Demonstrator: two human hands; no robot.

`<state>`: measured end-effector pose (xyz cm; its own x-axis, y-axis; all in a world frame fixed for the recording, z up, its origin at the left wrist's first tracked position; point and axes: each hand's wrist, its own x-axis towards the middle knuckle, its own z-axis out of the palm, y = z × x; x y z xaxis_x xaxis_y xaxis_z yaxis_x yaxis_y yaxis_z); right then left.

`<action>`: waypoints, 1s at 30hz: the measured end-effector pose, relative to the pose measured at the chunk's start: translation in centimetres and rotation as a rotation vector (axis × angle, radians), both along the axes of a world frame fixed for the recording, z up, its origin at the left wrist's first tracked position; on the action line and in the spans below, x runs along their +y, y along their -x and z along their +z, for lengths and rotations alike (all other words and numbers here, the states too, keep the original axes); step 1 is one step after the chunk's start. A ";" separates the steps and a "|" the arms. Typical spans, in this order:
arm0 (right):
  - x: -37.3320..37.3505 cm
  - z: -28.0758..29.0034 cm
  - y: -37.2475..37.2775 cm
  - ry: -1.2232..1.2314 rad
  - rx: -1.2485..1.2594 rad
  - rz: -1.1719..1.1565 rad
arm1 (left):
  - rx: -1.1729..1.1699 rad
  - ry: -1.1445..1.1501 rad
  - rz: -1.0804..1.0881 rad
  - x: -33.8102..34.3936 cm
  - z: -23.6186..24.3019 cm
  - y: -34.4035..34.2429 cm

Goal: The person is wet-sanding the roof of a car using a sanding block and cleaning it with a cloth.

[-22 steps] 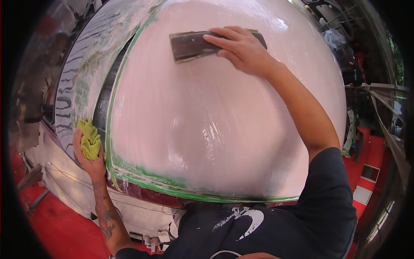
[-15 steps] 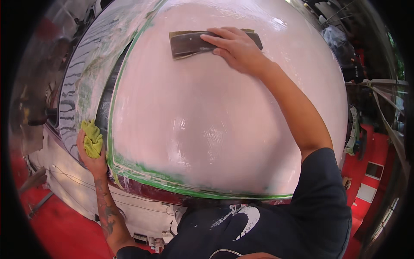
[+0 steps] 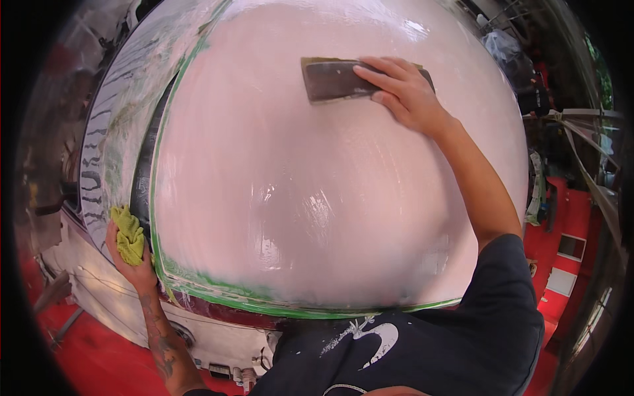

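Observation:
A dark sanding block (image 3: pixel 333 80) with yellowish-brown sandpaper showing along its edges lies flat on the wet, pinkish-white car panel (image 3: pixel 231 145). My right hand (image 3: pixel 409 92) grips it near its right end, fingers over the top. At the panel's lower left corner, my left hand (image 3: pixel 132 264) holds a crumpled yellow-green cloth (image 3: pixel 129 236) and rests by the edge. Green tape (image 3: pixel 153 191) borders the panel's left and near sides. Shiny wet marks streak the middle of the surface.
Left of the panel runs a dark gap (image 3: pixel 142 175), then plastic sheeting (image 3: pixel 122 138) smeared with grey. A maroon car edge (image 3: pixel 224 310) shows below the near tape. Red flooring (image 3: pixel 99 356) lies beneath, and a clear plastic bag (image 3: pixel 502 46) hangs at the far right.
The sanding block has slid to the right and slightly nearer under my right hand. My left hand, still holding the cloth, appears a little lower and farther left as the view shifts.

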<state>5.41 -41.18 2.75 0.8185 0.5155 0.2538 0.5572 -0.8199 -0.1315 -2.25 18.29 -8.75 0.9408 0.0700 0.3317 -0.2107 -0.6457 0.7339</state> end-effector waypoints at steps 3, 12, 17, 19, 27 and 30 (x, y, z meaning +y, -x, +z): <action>1.1 -2.0 -8.7 -0.033 -0.052 -0.037 | 0.014 0.059 -0.028 0.3 -0.7 0.1; -1.1 1.3 14.1 0.012 0.082 -0.188 | 0.016 -0.033 -0.009 1.5 -0.8 0.3; -2.9 1.4 23.1 0.072 0.104 -0.280 | 0.026 0.008 -0.054 1.4 -0.4 -0.1; -3.7 1.3 18.6 0.063 0.069 -0.203 | 0.023 -0.016 -0.050 1.5 -0.2 0.1; -3.7 -1.8 -8.0 -0.081 -0.042 -0.184 | 0.016 0.065 -0.063 1.0 -0.9 -0.1; -2.4 -1.6 -3.6 -0.045 -0.021 -0.203 | 0.029 0.030 -0.049 1.1 -1.0 0.0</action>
<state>8.97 -43.56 1.17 0.8985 0.3284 0.2912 0.3844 -0.9091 -0.1607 -2.26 19.40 -9.79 0.9525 0.0333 0.3027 -0.2197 -0.6132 0.7588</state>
